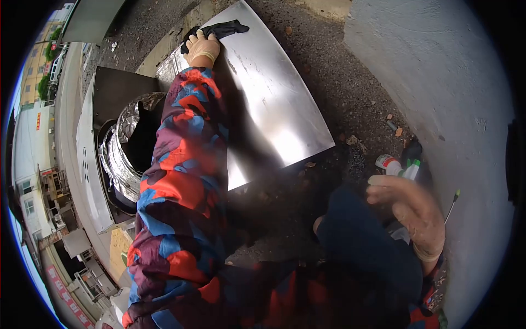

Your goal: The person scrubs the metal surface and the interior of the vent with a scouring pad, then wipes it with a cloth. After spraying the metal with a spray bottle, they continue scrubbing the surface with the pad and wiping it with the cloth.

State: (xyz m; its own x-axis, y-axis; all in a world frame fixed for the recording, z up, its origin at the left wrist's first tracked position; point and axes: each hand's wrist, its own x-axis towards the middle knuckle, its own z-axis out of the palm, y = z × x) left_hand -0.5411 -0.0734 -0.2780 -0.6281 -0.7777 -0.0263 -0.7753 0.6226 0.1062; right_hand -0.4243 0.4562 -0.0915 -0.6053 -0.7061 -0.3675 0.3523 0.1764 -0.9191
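Observation:
My left hand (202,50), in a thin pale glove, presses a crumpled black cloth (229,28) onto the far end of a shiny metal sheet (268,82). Dark smudges and small marks show on the sheet's surface. Off to the right, my right hand (408,208), also gloved, hovers above my knee. Its fingers are loosely bent with a gap to the thumb, and nothing shows between them. Just beyond it are a white container with a red label (388,162) and a green-and-white container (411,169).
Left of my sleeve stands a metal cabinet (93,181) with a round, foil-lined opening (125,156). A pale wall (471,109) rises close on the right, with a thin green-tipped rod (452,205) near it. Debris lies on the rough ground (323,66).

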